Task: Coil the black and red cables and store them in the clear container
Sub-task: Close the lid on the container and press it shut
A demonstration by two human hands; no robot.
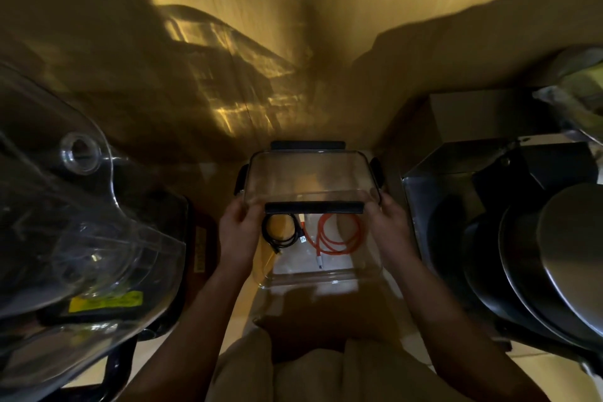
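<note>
From the head view, a clear lid with black latch flaps is seen held by both hands above the far part of the clear container. The left hand is closed around the lid's near left corner, its grip pinching the lid edge between thumb and fingers. The right hand is likewise closed on the near right corner, its grip pinching the lid there. The lid is tilted, its far edge raised toward the wall and its near black latch lying over the container's opening.

Inside the container, the black cable is seen coiled at the left, partly hidden under the near latch. The red cable lies coiled just beside it at the right, its white plug end pointing toward the viewer. The two coils lie close together; whether they touch cannot be told.

A large transparent helmet visor is seen at the left, and stacked dark pans at the right. The wooden wall behind is lit in yellow, with shadows cast across it
</note>
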